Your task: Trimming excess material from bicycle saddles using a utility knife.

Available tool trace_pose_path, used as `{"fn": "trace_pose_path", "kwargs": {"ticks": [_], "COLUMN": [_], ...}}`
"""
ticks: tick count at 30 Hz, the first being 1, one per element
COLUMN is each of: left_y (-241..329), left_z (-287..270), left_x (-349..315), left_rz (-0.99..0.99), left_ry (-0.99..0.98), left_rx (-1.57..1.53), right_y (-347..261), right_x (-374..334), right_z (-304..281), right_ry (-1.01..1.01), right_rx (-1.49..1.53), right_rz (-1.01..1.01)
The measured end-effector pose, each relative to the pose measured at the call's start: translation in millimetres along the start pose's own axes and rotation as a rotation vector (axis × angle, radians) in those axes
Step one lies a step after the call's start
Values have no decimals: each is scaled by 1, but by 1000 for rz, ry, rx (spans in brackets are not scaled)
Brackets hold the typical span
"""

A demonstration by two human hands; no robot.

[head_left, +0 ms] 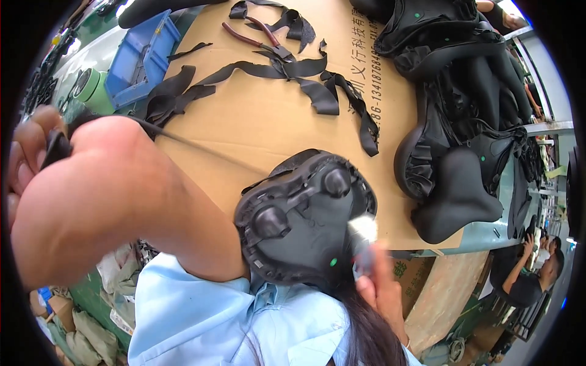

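A black bicycle-type saddle (305, 222) lies underside up against my body at the near edge of the cardboard, with two round bumps and a green dot on it. My left hand (36, 152) is raised at the far left, fingers curled round the end of a black strip. From there the thin strip (204, 146) stretches taut to the saddle's far rim. My right hand (383, 287) is wrapped round a grey-handled tool (364, 253) with a pale, motion-smeared tip, beside the saddle's right edge. The tool's exact kind is blurred.
Red-handled pliers (259, 39) and several black offcuts (320, 94) lie on the cardboard sheet (238, 119). A blue bin (137, 58) and a green roll (91, 88) stand at the left. Black saddles and covers (458, 189) are piled at the right. Another person (531, 274) is at the far right.
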State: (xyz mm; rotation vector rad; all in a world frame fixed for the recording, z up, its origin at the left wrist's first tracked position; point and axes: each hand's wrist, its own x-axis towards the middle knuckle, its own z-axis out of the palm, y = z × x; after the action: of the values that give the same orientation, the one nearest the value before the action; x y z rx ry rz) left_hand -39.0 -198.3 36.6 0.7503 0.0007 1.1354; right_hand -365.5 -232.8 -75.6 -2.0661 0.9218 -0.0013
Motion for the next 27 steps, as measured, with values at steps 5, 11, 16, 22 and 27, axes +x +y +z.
{"fn": "trace_pose_path", "kwargs": {"ticks": [5,11,16,22,27], "left_y": [-48,-62,-5,-24,-31], "left_z": [-47,-109,-107,-116,-114], "left_x": [16,-29,-49,-56,-37], "left_rz": [511,426,-27,12,-273], "left_ry": [-731,-1745,-2139,-2093,-1449], "left_rx": [872,836,369,377,581], "right_y": [29,-1,-45,-40,-43], "right_x": [-3,104,159,123,91], "right_z": [-4,3,-16,-44,-40], "right_ry": [190,306,348,332,41], "right_rx": [-3,175,347,-142,-298], "right_rz": [-178,-263,-260,-584,-306]}}
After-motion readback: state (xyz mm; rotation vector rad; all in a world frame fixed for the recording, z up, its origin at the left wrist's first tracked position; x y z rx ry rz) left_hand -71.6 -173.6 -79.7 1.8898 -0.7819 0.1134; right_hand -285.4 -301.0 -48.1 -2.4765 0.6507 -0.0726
